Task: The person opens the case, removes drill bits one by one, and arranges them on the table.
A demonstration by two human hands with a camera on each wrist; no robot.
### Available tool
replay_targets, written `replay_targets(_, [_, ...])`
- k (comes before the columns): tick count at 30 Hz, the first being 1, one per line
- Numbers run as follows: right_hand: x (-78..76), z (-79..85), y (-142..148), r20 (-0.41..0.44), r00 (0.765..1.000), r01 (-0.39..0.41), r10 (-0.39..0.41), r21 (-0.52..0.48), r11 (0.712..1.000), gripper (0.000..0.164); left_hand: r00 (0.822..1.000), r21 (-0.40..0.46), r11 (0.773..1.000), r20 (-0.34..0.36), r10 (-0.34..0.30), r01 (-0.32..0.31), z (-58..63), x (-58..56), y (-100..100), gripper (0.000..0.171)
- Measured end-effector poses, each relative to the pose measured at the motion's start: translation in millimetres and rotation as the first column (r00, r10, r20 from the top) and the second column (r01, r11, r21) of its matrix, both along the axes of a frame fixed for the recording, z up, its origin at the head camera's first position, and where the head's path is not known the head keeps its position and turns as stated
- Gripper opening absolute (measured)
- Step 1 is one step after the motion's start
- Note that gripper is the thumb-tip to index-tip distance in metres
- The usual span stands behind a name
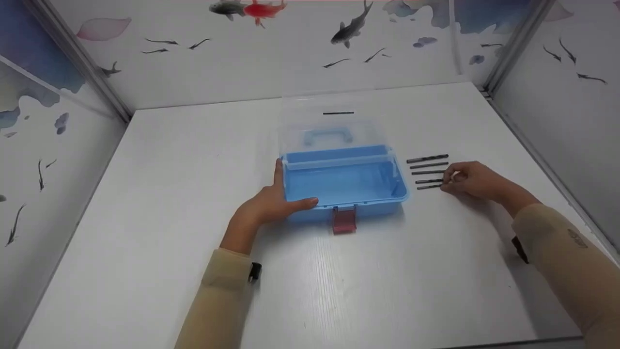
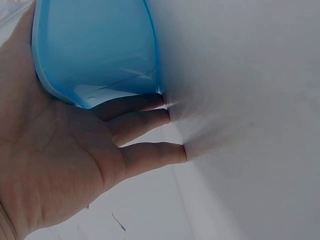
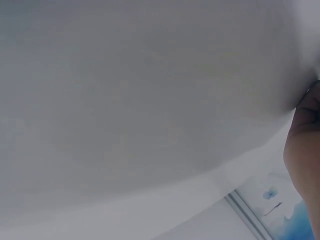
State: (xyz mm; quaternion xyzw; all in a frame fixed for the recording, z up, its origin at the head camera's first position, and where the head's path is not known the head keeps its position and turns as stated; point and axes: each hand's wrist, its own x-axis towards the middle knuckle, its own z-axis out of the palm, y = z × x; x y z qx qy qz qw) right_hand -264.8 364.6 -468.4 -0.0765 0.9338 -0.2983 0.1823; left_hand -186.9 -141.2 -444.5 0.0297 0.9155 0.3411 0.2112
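A blue toolbox (image 1: 339,186) sits mid-table, its clear lid (image 1: 295,116) tipped back and its red latch (image 1: 344,221) hanging in front. My left hand (image 1: 266,203) rests against the box's near left corner, thumb along the front rim. In the left wrist view, its straight fingers (image 2: 150,152) reach down to the tabletop beside the blue wall. To the right of the box lie several dark drill bits (image 1: 427,158) in a row. My right hand (image 1: 472,182) pinches the right end of the nearest drill bit (image 1: 428,187); its fingers hide the tip.
Another thin dark rod (image 1: 338,113) shows at the clear lid, behind the box; whether it lies on or beneath the lid I cannot tell. A blue handle (image 1: 328,135) belongs to the lid. Fish-printed panels (image 1: 193,72) wall in the white table (image 1: 160,194).
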Motion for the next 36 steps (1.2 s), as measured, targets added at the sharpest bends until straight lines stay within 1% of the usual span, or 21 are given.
replay_targets(6, [0.1, -1.6, -0.8, -0.005, 1.0, -0.004, 0.004, 0.035, 0.999, 0.035, 1.0, -0.012, 1.0, 0.008, -0.001, 0.001, 1.3, 0.8, 0.6, 0.145])
replay_targets(11, [-1.5, -2.0, -0.7, 0.001, 1.0, -0.006, 0.006, 0.052, 0.999, 0.039, 1.0, -0.014, 1.0, 0.0, -0.005, 0.005, 2.2, 0.5, -0.2, 0.146])
replay_targets(17, [0.4, -0.8, 0.0, 0.001, 1.0, 0.001, -0.001, 0.028, 1.0, 0.034, 1.0, 0.019, 1.0, -0.005, -0.006, 0.006, 0.5, -1.3, 0.3, 0.145])
replay_targets(21, [1.5, 0.1, 0.8, -0.001, 1.0, -0.001, 0.001, -0.003, 1.0, 0.034, 1.0, 0.001, 1.0, 0.0, -0.009, 0.009, 2.8, -0.2, 0.7, 0.145])
replay_targets(26, [-0.8, -0.1, 1.0, -0.001, 1.0, -0.001, 0.001, 0.002, 1.0, 0.039, 1.0, -0.01, 1.0, 0.007, -0.013, 0.013, 3.5, 1.3, 1.0, 0.146])
replay_targets(29, [-2.6, 2.2, -0.8, -0.002, 1.0, 0.015, -0.015, -0.016, 1.0, 0.041, 1.0, -0.009, 1.0, 0.012, -0.004, 0.005, 2.7, 1.7, 0.4, 0.145])
replay_targets(33, [-5.0, 5.5, -3.6, -0.025, 0.997, 0.066, -0.067, -0.036, 0.997, 0.041, 1.0, -0.001, 1.0, 0.011, 0.006, -0.006, 2.0, 1.5, 0.1, 0.145])
replay_targets(36, [-6.4, 5.8, -4.2, -0.061, 0.994, 0.088, -0.088, 0.002, 0.996, 0.038, 1.0, 0.018, 1.0, 0.004, 0.001, -0.001, 1.4, 0.7, 1.7, 0.145])
